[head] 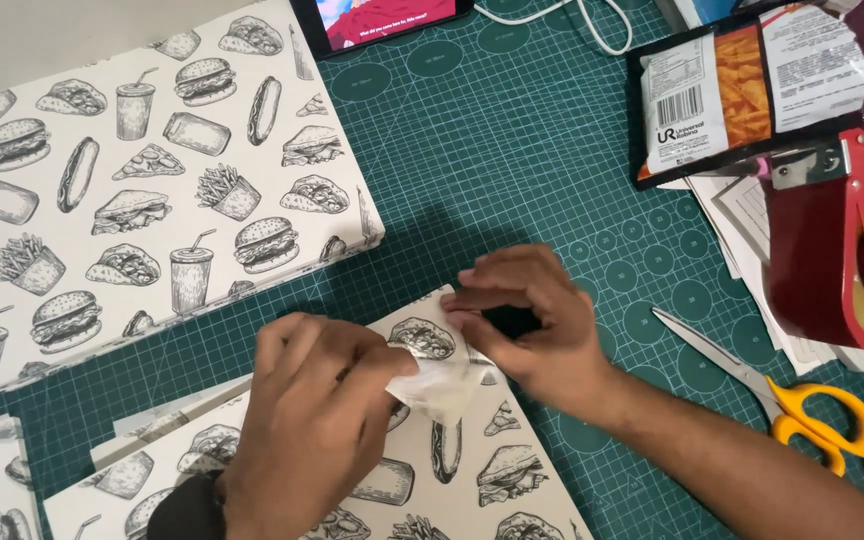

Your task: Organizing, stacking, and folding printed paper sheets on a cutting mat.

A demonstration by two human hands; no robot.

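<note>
Both hands work at the upper corner of a flat board wrapped in white paper printed with black-and-white fast-food drawings (472, 470), which lies at the lower centre of a dark green gridded cutting mat (512, 150). The left hand (302, 420) has its fingers curled together, pinching a fold of loose white paper (442, 385) at that corner. The right hand (527, 320) rests just beside it, fingertips bunched and pressed down on the corner's edge (the exact contact point is hidden under the fingers). A larger box covered in the same printed paper (142, 170) sits at the upper left, apart from the hands. Scissors with steel blades and yellow handles (772, 385) lie on the mat to the right, near the right forearm. Further right stands a red tape dispenser (837, 240), over a stack of white paper sheets (742, 240), with an orange-and-black snack packet (732, 90) above. A tablet screen (382, 20) and white cable (592, 25) occupy the top edge.
</note>
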